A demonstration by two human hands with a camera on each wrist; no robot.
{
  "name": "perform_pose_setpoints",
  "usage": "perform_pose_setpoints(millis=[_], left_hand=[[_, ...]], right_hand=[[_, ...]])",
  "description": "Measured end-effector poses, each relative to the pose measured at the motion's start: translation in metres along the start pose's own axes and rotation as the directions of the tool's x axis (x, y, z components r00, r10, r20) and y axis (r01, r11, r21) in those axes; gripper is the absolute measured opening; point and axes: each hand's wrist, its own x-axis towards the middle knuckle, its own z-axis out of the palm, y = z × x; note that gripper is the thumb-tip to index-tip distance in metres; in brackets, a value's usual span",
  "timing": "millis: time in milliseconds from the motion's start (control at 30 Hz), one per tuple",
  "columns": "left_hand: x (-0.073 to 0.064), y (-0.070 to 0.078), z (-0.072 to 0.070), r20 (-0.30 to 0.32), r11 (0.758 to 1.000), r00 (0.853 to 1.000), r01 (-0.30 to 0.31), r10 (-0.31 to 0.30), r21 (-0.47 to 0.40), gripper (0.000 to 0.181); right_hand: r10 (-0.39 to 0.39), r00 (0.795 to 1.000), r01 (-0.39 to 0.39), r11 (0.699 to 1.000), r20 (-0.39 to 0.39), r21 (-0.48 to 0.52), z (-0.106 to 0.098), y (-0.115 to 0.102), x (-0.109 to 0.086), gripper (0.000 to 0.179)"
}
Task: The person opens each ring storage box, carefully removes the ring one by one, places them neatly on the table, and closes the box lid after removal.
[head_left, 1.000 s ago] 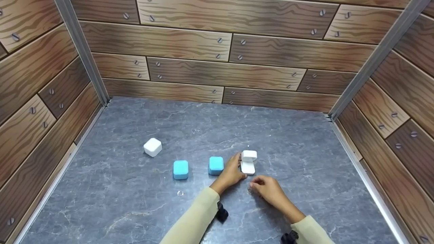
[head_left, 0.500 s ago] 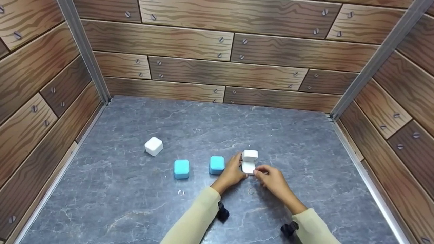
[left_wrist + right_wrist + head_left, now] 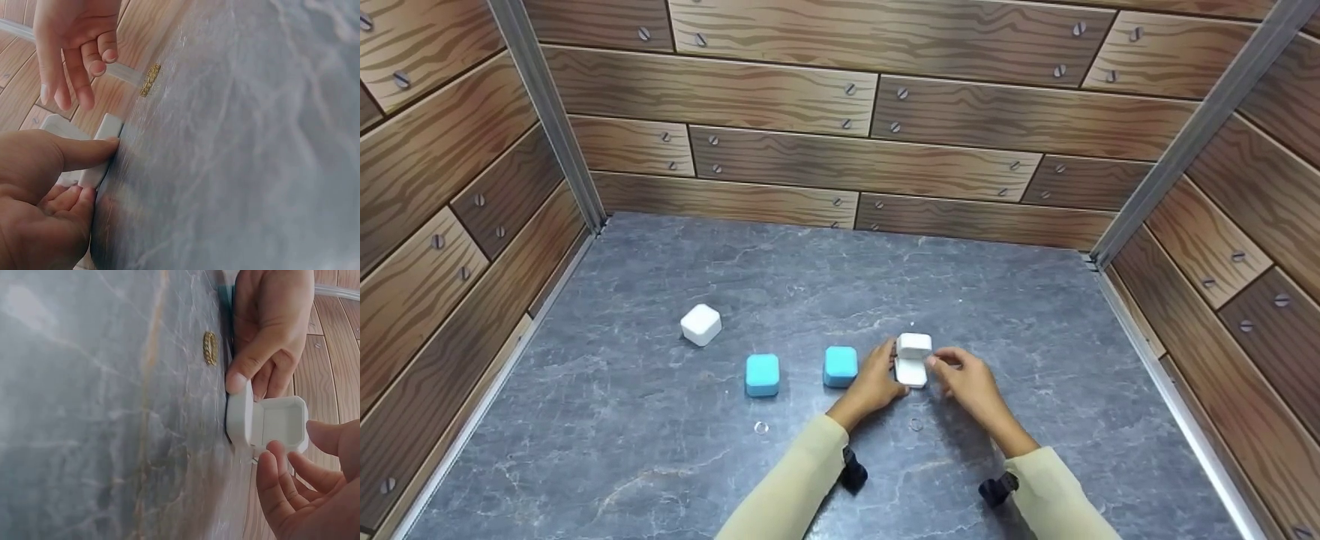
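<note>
A white ring box [image 3: 912, 373] stands with its lid raised, right of the middle in the head view. My left hand [image 3: 876, 381] grips its base from the left, thumb at the front edge, as the left wrist view also shows. At the box's right side is my right hand [image 3: 969, 384], fingers loosely bent. In the right wrist view its thumb and fingertips are right at the edge of the raised lid [image 3: 284, 422], whose hollow inside faces that camera. A gold ring [image 3: 210, 348] with a patterned band stands on the table in front of the box.
Two turquoise boxes [image 3: 840, 366] stand shut to the left of the hands. Farther left and back is a shut white box [image 3: 701, 325]. A second ring [image 3: 761, 427] lies before the left turquoise box [image 3: 763, 375]. Wood-patterned walls [image 3: 780, 161] enclose the grey marbled table [image 3: 660, 450].
My right hand has moved away from beside the ring on the table, up along the box's right side to its lid. The left hand stays on the box.
</note>
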Motion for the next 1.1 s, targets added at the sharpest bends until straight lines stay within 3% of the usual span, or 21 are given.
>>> perform_pose_setpoints(millis=[267,667,933,1100], left_hand=[[-0.001,0.001,0.0,0.007,1.0,1.0,0.009,-0.009,-0.014,0.085],[-0.003,0.003,-0.003,0.015,1.0,1.0,0.025,-0.026,0.008,0.087],[-0.003,0.001,-0.001,0.016,0.999,1.0,0.02,-0.021,0.025,0.086],[-0.003,0.0,-0.002,0.014,1.0,1.0,0.007,-0.007,0.021,0.088]], right_hand=[[0.025,1.0,-0.025,1.0,-0.005,-0.017,0.0,-0.002,0.014,0.039],[0.027,0.999,-0.028,0.998,0.018,0.053,0.014,0.003,0.031,0.058],[0.057,0.998,-0.059,0.991,0.021,0.116,0.023,0.006,0.036,0.052],[0.035,0.999,-0.034,0.993,0.001,0.117,0.023,0.008,0.035,0.05]])
